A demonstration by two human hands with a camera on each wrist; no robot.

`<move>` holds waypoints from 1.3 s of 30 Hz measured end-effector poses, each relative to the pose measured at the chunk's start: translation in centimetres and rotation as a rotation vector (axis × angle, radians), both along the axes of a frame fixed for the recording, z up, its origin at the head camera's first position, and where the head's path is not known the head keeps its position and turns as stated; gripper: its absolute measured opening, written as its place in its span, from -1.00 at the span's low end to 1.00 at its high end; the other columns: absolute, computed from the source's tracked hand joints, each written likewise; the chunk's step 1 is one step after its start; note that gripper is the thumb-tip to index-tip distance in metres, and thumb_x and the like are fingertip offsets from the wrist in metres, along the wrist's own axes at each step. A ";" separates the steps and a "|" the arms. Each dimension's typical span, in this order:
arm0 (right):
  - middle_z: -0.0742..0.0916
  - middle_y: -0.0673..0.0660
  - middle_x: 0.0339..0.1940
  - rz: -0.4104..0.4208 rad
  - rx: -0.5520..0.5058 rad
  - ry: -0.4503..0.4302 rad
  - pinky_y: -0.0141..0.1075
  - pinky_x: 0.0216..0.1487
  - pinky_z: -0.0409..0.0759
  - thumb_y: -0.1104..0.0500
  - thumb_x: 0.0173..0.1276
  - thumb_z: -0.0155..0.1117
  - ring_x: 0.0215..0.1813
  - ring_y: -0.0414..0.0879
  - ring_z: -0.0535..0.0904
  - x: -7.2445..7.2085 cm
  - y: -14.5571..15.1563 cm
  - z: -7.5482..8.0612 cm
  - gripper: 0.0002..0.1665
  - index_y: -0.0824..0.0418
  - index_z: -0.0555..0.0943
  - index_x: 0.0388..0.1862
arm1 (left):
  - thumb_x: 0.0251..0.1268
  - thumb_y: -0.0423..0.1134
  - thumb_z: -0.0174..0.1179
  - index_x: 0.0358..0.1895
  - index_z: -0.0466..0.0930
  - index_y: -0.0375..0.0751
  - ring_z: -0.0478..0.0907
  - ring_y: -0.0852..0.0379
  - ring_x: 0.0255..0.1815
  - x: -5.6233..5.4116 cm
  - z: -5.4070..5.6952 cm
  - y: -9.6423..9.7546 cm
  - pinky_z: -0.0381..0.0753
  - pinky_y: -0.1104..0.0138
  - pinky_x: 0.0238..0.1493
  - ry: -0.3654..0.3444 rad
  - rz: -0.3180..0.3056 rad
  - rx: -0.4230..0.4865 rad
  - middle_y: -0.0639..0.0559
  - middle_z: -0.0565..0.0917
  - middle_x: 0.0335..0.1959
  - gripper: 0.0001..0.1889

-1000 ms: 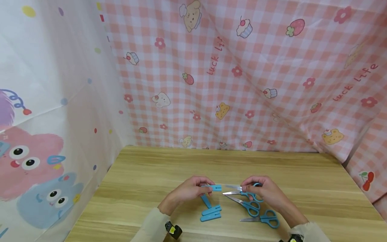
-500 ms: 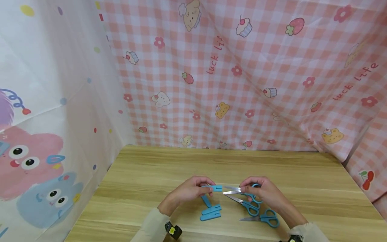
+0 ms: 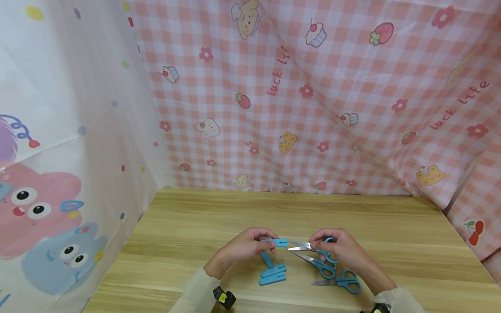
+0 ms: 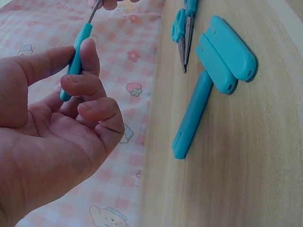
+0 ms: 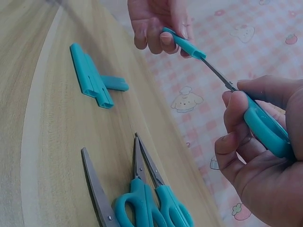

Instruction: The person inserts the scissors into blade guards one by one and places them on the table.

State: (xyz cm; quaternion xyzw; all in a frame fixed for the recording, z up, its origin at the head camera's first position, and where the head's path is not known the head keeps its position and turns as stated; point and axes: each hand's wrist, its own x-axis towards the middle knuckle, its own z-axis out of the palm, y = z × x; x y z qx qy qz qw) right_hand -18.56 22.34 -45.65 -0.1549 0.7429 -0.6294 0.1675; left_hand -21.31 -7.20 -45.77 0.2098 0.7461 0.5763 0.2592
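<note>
My left hand pinches a turquoise scissors cover between thumb and fingers. In my right hand is a pair of scissors with a turquoise handle, gripped near the pivot. Its steel blades point left, in line with the cover, and their tips are at the cover's mouth, hidden from sight there. Both hands are raised over the table. Below the left hand lie three more covers: one at an angle and two side by side, the nearer cover touching its neighbour.
Three other scissors lie on the wooden table below my right hand: far scissors, middle scissors and near scissors, blades pointing left. A pink checked cloth hangs behind the table, a white printed cloth at the left.
My right hand has shifted slightly left with the scissors, closing the gap between the blade tips and the cover. The left hand has stayed nearly still, holding the cover.
</note>
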 end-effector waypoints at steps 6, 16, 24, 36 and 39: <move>0.71 0.09 -0.32 0.013 0.003 -0.007 -0.38 -0.34 0.52 0.15 0.40 0.29 -0.46 -0.20 0.57 -0.1 -0.2 0.0 -0.64 0.47 0.60 -0.06 | 0.47 -0.33 0.10 -0.01 0.64 -0.29 0.29 0.22 -0.55 0.0 0.0 0.0 0.30 0.45 -0.47 0.002 0.003 0.003 -0.31 0.70 -0.22 -0.81; 0.69 0.08 -0.28 0.035 0.005 -0.012 -0.30 -0.26 0.57 0.15 0.45 0.24 -0.43 -0.14 0.57 -0.2 -0.4 -0.2 -0.64 0.47 0.58 -0.03 | 0.46 -0.31 0.12 -0.01 0.64 -0.26 0.30 0.23 -0.54 0.0 -0.2 0.0 0.29 0.48 -0.49 0.003 0.005 0.002 -0.23 0.71 -0.26 -0.81; 0.62 0.19 -0.21 0.024 0.040 -0.061 -0.20 -0.20 0.58 0.15 0.48 0.18 -0.37 -0.02 0.59 0.0 -0.8 0.0 -0.60 0.50 0.48 0.04 | 0.44 -0.32 0.14 -0.03 0.65 -0.28 0.32 0.21 -0.53 0.2 -0.5 0.1 0.28 0.48 -0.51 -0.007 0.028 0.015 -0.37 0.68 -0.21 -0.82; 0.67 0.22 -0.26 0.007 0.038 -0.050 -0.20 -0.25 0.63 0.16 0.39 0.31 -0.34 0.06 0.66 -0.1 -0.9 0.1 -0.63 0.45 0.51 -0.06 | 0.45 -0.30 0.13 -0.06 0.66 -0.22 0.34 0.20 -0.51 0.2 -0.9 0.1 0.27 0.46 -0.49 -0.013 0.014 0.009 -0.28 0.71 -0.24 -0.85; 0.68 0.20 -0.28 -0.002 0.040 -0.055 -0.21 -0.29 0.63 0.15 0.37 0.33 -0.35 0.05 0.67 -0.1 -1.0 0.1 -0.64 0.43 0.53 -0.08 | 0.45 -0.31 0.14 -0.07 0.67 -0.20 0.35 0.19 -0.50 0.1 -1.0 0.1 0.28 0.46 -0.48 -0.009 0.018 0.010 -0.18 0.72 -0.28 -0.85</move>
